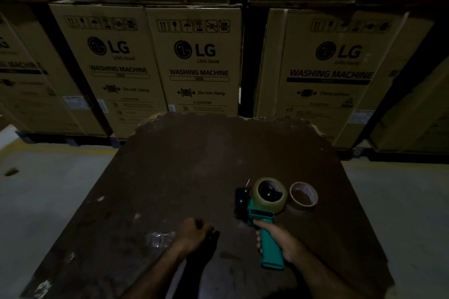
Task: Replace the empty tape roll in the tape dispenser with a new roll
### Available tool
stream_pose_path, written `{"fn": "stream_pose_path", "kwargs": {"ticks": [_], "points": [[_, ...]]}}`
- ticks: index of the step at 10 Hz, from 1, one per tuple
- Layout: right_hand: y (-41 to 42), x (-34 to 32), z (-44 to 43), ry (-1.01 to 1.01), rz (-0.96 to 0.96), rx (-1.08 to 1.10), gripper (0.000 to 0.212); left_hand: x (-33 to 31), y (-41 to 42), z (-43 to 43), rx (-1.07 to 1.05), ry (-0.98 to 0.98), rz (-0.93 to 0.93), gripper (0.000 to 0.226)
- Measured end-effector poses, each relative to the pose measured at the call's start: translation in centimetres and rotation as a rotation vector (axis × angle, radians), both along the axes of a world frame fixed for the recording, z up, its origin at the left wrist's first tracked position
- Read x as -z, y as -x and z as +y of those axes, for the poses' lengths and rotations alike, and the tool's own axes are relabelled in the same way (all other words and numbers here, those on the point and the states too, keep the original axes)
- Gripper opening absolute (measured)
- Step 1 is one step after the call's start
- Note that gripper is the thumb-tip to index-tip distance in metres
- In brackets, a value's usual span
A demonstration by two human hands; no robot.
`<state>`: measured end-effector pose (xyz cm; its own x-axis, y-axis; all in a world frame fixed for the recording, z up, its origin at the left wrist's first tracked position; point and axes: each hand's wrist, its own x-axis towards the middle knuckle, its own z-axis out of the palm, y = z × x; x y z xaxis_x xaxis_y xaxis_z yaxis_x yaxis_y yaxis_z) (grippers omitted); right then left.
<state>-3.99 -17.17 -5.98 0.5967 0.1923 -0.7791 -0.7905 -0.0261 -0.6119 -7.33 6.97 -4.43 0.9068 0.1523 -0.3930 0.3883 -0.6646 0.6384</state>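
Observation:
A teal tape dispenser [261, 213] with a black front plate rests on the dark brown table [194, 158]. A full roll of clear tape [257, 198] sits on its hub. My right hand [279, 241] grips the dispenser's teal handle from the right. Just right of the dispenser lies an empty cardboard tape core [303, 194], flat on the table and apart from the dispenser. My left hand [194, 232] hovers low over the table left of the dispenser, fingers curled shut with nothing visible in them.
Stacked cardboard washing machine boxes [199, 60] form a wall right behind the table's ragged far edge. Grey concrete floor [48, 177] with a yellow line lies to the left, and more floor to the right. The scene is dim.

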Motion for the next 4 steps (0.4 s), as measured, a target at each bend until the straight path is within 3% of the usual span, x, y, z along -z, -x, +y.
{"fn": "stream_pose_path", "kwargs": {"ticks": [1, 2, 3, 4], "points": [[0.5, 0.0, 0.1, 0.138, -0.111, -0.015, 0.026, -0.4, -0.3, -0.3, 0.015, -0.013, 0.003, 0.036], [0.2, 0.4, 0.1, 0.448, -0.344, -0.113, 0.034, -0.5, -0.4, -0.6, 0.016, -0.063, -0.027, 0.045], [-0.1, 0.6, -0.1, 0.762, -0.453, -0.301, 0.053, -0.5, -0.5, -1.0, 0.034, -0.078, -0.033, 0.045], [0.2, -0.3, -0.3, 1.025, -0.514, -0.349, 0.058, -0.9, -0.6, -1.4, 0.037, -0.087, -0.030, 0.043]]}}
